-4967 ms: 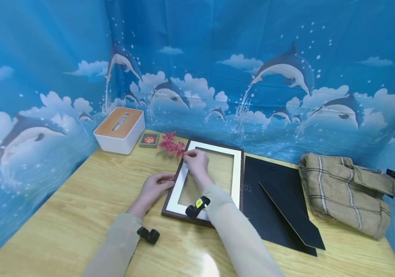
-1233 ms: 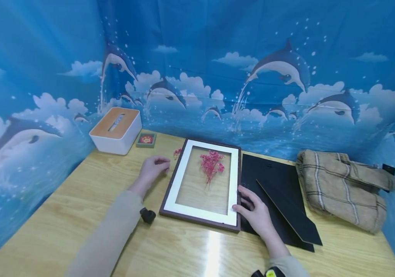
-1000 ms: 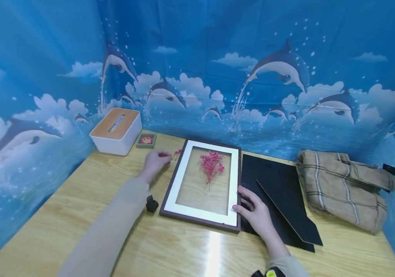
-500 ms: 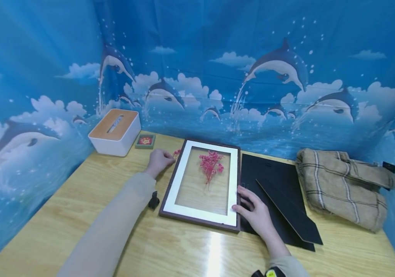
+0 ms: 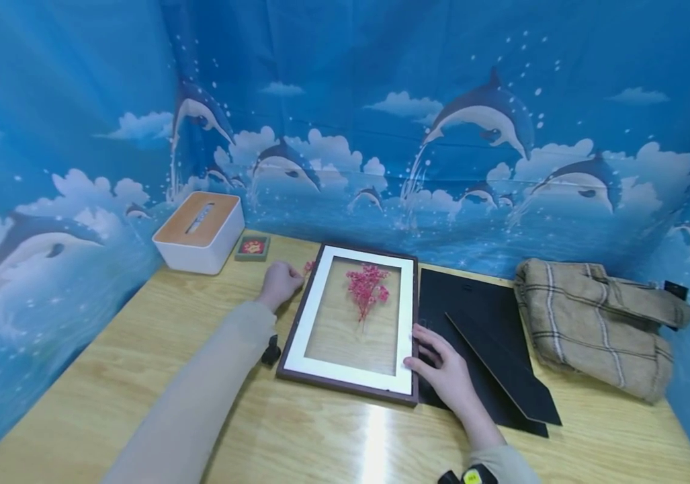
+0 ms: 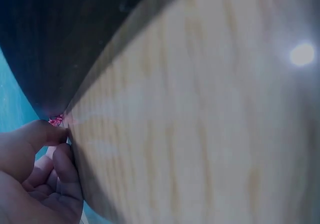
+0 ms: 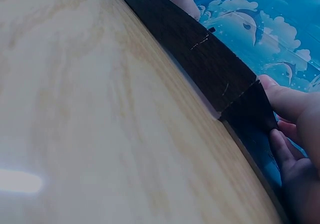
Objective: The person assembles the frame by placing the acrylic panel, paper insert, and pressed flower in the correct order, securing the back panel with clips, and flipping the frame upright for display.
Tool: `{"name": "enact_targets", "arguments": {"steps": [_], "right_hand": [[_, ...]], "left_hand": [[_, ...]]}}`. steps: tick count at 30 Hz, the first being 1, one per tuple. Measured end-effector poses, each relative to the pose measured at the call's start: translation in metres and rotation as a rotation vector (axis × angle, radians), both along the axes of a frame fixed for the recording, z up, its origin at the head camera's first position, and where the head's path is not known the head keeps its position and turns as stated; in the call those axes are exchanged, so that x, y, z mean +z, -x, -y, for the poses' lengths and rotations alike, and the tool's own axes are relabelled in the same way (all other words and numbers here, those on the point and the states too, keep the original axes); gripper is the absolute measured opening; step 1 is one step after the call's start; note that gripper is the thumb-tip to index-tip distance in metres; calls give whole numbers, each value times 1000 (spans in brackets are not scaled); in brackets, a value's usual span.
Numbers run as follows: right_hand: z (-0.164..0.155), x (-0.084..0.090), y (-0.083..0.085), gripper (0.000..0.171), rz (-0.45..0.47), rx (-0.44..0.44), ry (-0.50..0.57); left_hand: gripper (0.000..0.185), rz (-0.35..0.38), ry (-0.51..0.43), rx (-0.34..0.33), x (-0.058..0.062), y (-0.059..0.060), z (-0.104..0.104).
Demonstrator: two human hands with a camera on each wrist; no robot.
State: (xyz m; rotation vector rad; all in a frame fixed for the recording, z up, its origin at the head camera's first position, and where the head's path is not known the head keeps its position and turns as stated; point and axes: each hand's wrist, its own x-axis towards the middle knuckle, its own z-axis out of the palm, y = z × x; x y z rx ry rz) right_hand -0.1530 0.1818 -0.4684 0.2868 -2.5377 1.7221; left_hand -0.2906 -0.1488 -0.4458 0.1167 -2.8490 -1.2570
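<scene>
A picture frame [image 5: 302, 327] with a dark brown border and white mat lies flat on the table. Pink dried flowers [image 5: 367, 286] spread inside its window, stems pointing toward the person. My left hand [image 5: 279, 285] is beside the frame's left edge, thumb and index fingertips pinching at a small pink flower sprig [image 5: 309, 267]. Most of that sprig is hidden; its pink tip shows past the fingers in the left wrist view. At the lower right edge my right hand [image 5: 450, 374] grips the frame, thumb over the top and fingers along the outer side [image 7: 240, 78].
Right of the frame lies a black backing board [image 5: 471, 289] with its stand leg [image 5: 502, 370] raised. Beyond it is a folded plaid cloth [image 5: 592, 329]. A white tissue box [image 5: 199, 232] and a small green square item [image 5: 252, 248] stand at back left, against a dolphin-print curtain [image 5: 345, 121].
Several seconds ago the right hand was at the pink flowers left of the frame; most now lie inside its window. The left hand has since moved forward to the small sprig.
</scene>
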Motion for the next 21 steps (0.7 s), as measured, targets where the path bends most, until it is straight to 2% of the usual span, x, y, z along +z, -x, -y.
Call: {"name": "enact_targets", "arguments": {"steps": [4,12,14,17,21], "right_hand": [[1,1,0,54,6,-5,-7],[1,1,0,53,14,-5,-20],[1,1,0,53,15,-6,-27],[0,0,0,53,13,-4,-36],[-1,0,0,52,2,-1,-24]], "left_hand": [[23,15,-4,-8,-1,0,1],[9,-32,-31,52,0,-4,5],[13,-10,-58,67,4,-6,4],[16,64,-124,99,16,-12,1],[20,135,-215,113,31,-24,-15]]}}
